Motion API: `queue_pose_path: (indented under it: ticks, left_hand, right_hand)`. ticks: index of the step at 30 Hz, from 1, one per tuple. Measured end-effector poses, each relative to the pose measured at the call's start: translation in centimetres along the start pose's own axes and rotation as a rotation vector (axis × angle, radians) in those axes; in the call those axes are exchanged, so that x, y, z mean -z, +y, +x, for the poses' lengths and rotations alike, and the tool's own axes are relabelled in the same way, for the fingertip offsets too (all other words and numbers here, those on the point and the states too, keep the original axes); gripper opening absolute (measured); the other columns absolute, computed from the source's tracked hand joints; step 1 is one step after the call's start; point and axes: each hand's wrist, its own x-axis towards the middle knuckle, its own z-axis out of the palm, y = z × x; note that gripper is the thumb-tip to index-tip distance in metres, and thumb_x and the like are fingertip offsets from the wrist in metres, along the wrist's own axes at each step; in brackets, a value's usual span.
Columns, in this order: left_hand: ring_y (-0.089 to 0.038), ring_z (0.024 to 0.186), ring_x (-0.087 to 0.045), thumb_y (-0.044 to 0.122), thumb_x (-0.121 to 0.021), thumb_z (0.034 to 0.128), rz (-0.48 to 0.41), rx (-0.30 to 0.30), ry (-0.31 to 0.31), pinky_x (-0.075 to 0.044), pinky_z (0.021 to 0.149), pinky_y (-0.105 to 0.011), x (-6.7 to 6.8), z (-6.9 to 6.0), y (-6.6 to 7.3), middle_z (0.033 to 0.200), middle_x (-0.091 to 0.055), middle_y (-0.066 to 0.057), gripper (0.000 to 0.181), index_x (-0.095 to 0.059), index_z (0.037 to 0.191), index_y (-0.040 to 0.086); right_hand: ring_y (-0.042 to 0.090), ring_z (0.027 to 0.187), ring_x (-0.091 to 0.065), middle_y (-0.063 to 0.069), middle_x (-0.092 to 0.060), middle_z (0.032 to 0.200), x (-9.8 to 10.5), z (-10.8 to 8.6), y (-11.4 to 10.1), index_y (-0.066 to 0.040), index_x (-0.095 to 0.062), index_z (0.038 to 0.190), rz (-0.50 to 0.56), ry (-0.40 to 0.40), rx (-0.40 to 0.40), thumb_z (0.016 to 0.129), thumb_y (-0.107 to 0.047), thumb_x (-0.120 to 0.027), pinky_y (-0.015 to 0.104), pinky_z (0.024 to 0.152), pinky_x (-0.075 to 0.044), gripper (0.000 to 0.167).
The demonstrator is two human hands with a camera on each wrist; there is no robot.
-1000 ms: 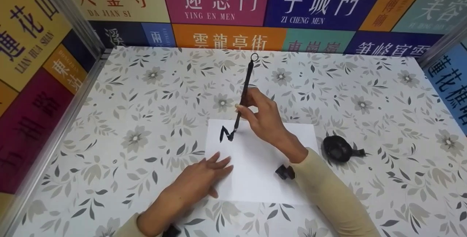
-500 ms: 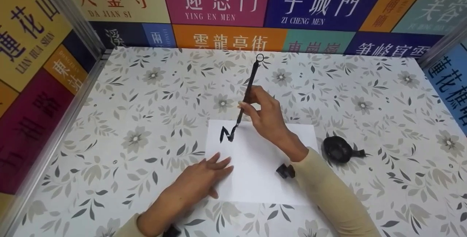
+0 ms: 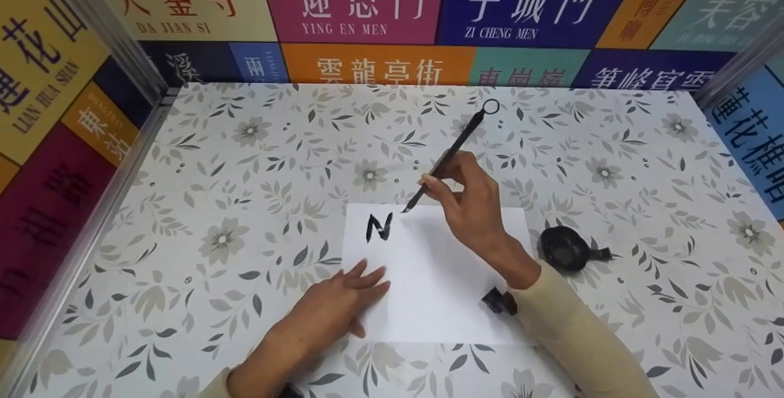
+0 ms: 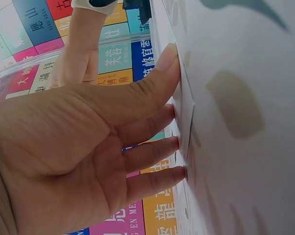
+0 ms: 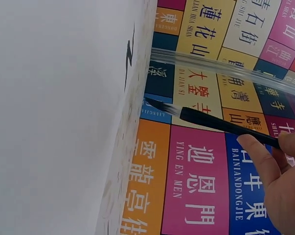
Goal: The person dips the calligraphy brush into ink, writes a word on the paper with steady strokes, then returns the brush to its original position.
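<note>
A black brush (image 3: 454, 148) with a ring at its end is pinched in my right hand (image 3: 476, 202), tilted up to the right. Its dark tip (image 5: 156, 104) is off the paper surface in the right wrist view. On the white paper (image 3: 429, 288) a black letter N (image 3: 380, 228) stands at the upper left. My left hand (image 3: 334, 306) rests with spread fingers on the paper's left edge; in the left wrist view its thumb and fingertips touch down along that edge, and the hand (image 4: 88, 142) holds nothing.
Right of the paper sits a small black dish (image 3: 565, 248) with a short handle. A black object (image 3: 499, 301) is at my right wrist, over the paper. Colourful panels with lettering (image 3: 361, 0) stand behind and beside the flower-patterned table (image 3: 226, 288).
My right hand has moved right with the brush, which leans further right, its tip lifted from the ink. The N's right stroke now reaches its top. The left hand stays put.
</note>
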Motion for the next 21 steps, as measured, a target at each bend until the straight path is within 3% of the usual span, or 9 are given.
queue_pose_path:
  ticks: [21]
  left_hand:
    - [-0.032,0.134,-0.038,0.024,-0.076,0.0679,-0.019,-0.002,-0.007,-0.045,0.095,-0.046,0.0,-0.1,0.0,0.145,-0.043,-0.006,0.072,-0.055,0.135,0.011]
  right_hand:
    - [0.018,0.087,-0.068,0.008,-0.059,0.093,-1.0,-0.6,1.3,0.001,-0.052,0.107,-0.011,-0.028,-0.038,0.089,-0.005,-0.065,0.025,0.065,-0.056,0.023]
